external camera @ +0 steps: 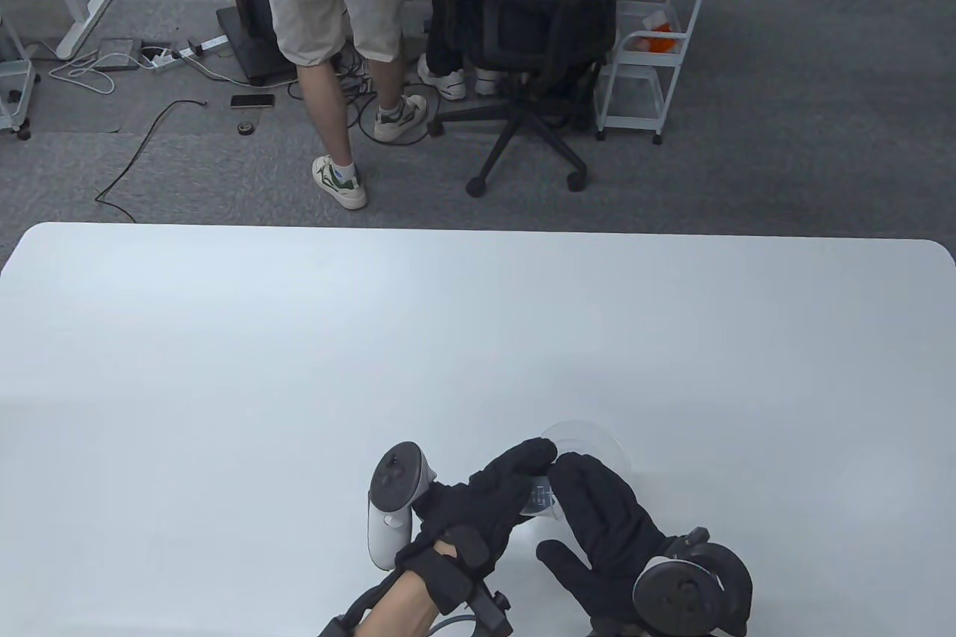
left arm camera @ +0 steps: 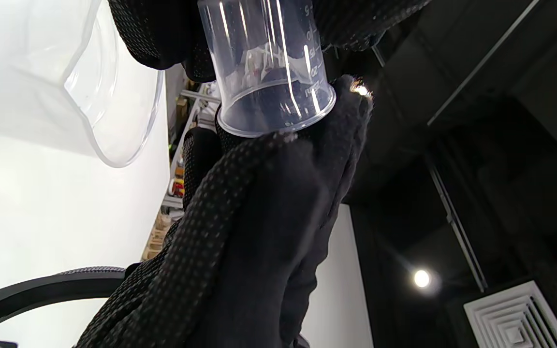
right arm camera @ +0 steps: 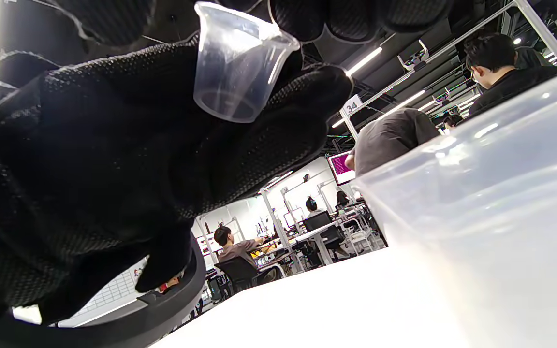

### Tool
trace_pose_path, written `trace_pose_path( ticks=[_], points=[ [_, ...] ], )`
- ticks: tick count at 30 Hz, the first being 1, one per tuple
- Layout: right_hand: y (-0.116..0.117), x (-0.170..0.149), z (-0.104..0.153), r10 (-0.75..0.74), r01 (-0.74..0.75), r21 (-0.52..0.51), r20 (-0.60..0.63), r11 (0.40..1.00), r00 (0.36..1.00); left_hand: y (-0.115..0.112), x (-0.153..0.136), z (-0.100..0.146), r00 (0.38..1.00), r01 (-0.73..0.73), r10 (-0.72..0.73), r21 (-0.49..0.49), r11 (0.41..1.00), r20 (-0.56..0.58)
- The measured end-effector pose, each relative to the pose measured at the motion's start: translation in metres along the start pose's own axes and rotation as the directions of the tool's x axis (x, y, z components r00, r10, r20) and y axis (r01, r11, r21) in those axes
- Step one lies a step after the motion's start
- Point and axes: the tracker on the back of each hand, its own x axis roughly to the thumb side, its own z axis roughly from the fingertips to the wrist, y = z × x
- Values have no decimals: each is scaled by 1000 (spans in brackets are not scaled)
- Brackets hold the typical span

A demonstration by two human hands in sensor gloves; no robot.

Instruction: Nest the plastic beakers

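A small clear graduated beaker [external camera: 542, 499] is held above the table between both gloved hands. My left hand [external camera: 515, 476] grips it from the left and my right hand [external camera: 579, 480] from the right. In the left wrist view the small beaker [left arm camera: 269, 67] hangs base-down between my left fingers [left arm camera: 162, 34], with the right glove against its base. In the right wrist view it [right arm camera: 237, 63] sits under my right fingers [right arm camera: 317, 17]. A large clear beaker [external camera: 590, 439] stands on the table just beyond the hands, apart from the small one; it also shows in the wrist views [left arm camera: 109, 96] [right arm camera: 491, 217].
The white table [external camera: 299, 368] stretches far to the left, right and back of the hands. Beyond its far edge stand a person [external camera: 336, 32], an office chair [external camera: 538, 47] and a white cart [external camera: 650, 47] on the carpet.
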Motion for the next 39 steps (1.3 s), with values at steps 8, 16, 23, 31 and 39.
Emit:
trace_pose_path(
  ticks=[8,16,23,31,39],
  points=[
    [-1,0,-1,-22,21,-59,-15,998,1000,-9,-1,-2,998,-57,58,-36,998,9],
    [3,1,-1,-43,41,-93,-13,995,999,-9,-2,-1,1000,-26,26,-5,1000,6],
    [1,-7,-6,-186,185,-32,-48,982,981,-8,-3,3,1000,9,-9,23,1000,8],
    [2,-17,-9,-206,205,-9,-50,979,977,-7,-4,5,998,59,-59,21,998,9],
    [-7,-19,-17,-158,159,6,-60,987,986,-9,9,9,944,321,-326,73,944,58]
  ],
)
